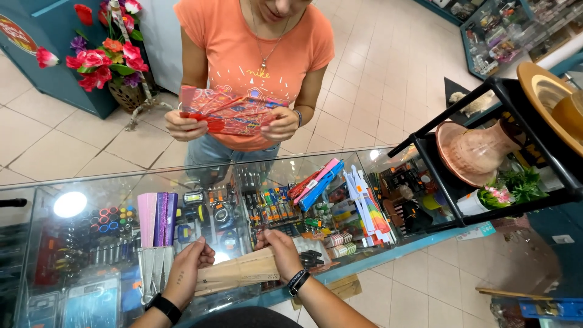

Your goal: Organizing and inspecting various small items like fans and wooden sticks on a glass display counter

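We hold a closed wooden fan (pixel 238 271) level over the glass counter (pixel 376 258): left hand (pixel 187 270) fingers clamped on one end, right hand (pixel 280 250) on the other. Best to part the slats slowly, thumbs guiding. The case under the glass holds lighters, pens, folded fans (pixel 156 218). The person opposite spreads a red fan (pixel 228 113).

Left hand (pixel 189 267) and right hand (pixel 280 250) grip closed wooden fan (pixel 238 272) over glass counter (pixel 91 188); other person holds red fan (pixel 228 112).

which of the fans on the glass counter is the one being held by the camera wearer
The plain wooden fan, folded shut and gripped at both ends by the left hand and right hand; the others lie loose and are brightly coloured.
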